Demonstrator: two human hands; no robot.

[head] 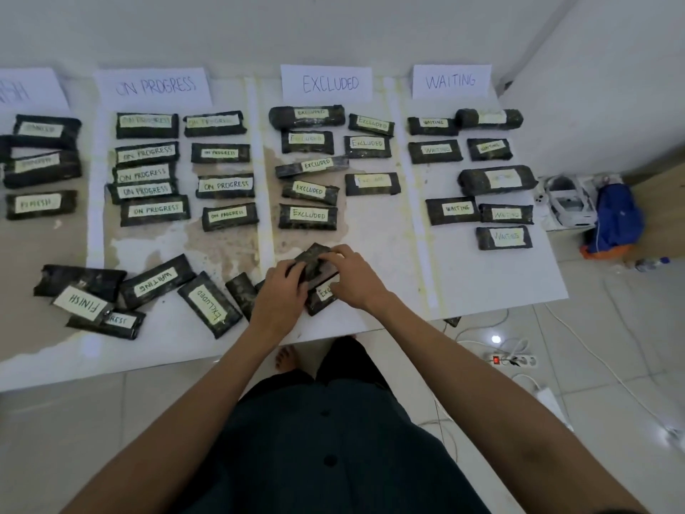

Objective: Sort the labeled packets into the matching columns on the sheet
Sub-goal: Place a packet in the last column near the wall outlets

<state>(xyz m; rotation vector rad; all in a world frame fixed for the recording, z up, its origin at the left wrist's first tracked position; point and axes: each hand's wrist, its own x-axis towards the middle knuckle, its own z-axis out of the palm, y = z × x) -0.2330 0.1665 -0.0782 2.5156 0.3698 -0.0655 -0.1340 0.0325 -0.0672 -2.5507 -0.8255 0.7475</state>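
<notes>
Dark packets with pale labels lie in columns on the white sheet (482, 276), under the headers ON PROGRESS (155, 86), EXCLUDED (330, 83) and WAITING (450, 80). Near the front edge both hands meet over a small stack. My left hand (283, 287) and my right hand (350, 276) together hold a dark packet (315, 255) with its label hidden. Under it lies a packet marked EXCLUDED (321, 295), partly covered. Unsorted packets lie to the left: EXCLUDED (209, 304), WAITING (155, 281), FINISH (81, 300) and an unlabeled-side one (242, 291).
A far-left column (40, 161) holds FINISH packets. The table's front edge runs just below my hands. On the floor to the right are a power strip (513, 359) with cables, a blue bag (617, 220) and a white device (567, 202).
</notes>
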